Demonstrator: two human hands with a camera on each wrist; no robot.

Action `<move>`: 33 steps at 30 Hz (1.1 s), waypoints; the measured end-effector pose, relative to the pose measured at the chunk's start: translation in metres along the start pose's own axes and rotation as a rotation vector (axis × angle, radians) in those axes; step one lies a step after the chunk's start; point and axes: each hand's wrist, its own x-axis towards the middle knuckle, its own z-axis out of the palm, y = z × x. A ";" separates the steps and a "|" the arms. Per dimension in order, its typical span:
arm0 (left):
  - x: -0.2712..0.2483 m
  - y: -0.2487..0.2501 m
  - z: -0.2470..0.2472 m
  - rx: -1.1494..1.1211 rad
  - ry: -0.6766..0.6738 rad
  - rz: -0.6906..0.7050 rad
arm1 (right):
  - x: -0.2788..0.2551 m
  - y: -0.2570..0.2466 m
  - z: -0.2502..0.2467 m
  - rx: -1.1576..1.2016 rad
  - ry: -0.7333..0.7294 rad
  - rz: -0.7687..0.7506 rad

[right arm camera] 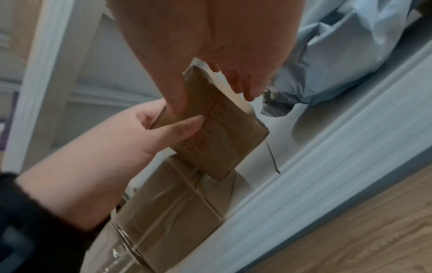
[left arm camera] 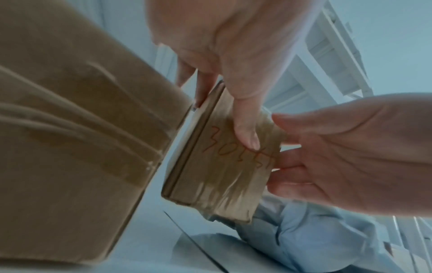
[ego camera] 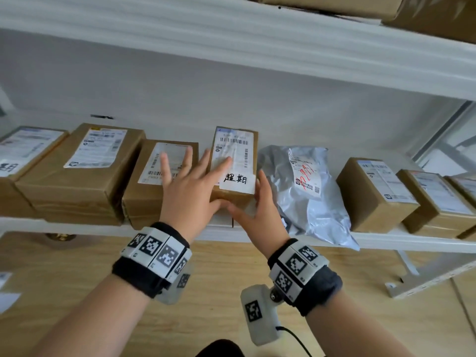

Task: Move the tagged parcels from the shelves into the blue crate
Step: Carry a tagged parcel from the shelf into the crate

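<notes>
The tagged parcel (ego camera: 247, 145) is a small brown box with a shipping label and a handwritten white tag (ego camera: 235, 180). It sits in the middle of the white shelf (ego camera: 412, 244). My left hand (ego camera: 195, 191) holds its left front corner, with the thumb on the front face and the index finger on top. My right hand (ego camera: 262, 210) holds its right side, thumb on the front. In the left wrist view the left hand's (left arm camera: 233, 55) thumb presses the parcel's taped front (left arm camera: 217, 175), and the right hand (left arm camera: 350, 157) wraps its edge. The right wrist view shows the right hand (right arm camera: 210, 46), the left hand (right arm camera: 117, 157) and the parcel (right arm camera: 222, 144). No blue crate is in view.
A brown box (ego camera: 154, 181) stands close on the parcel's left, with larger boxes (ego camera: 77, 171) beyond it. A grey poly mailer (ego camera: 306, 184) lies against its right, then more boxes (ego camera: 373, 197). An upper shelf (ego camera: 231, 42) hangs overhead. Wooden floor (ego camera: 219, 292) lies below.
</notes>
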 end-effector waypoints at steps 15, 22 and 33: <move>-0.061 0.023 -0.025 -0.544 0.261 0.000 | -0.030 -0.008 -0.018 0.082 -0.096 -0.213; -0.070 0.017 -0.029 -0.544 0.252 -0.027 | -0.032 -0.015 -0.010 0.097 -0.141 -0.218; -0.081 0.012 -0.034 -0.533 0.211 -0.033 | -0.042 -0.023 -0.004 0.103 -0.127 -0.148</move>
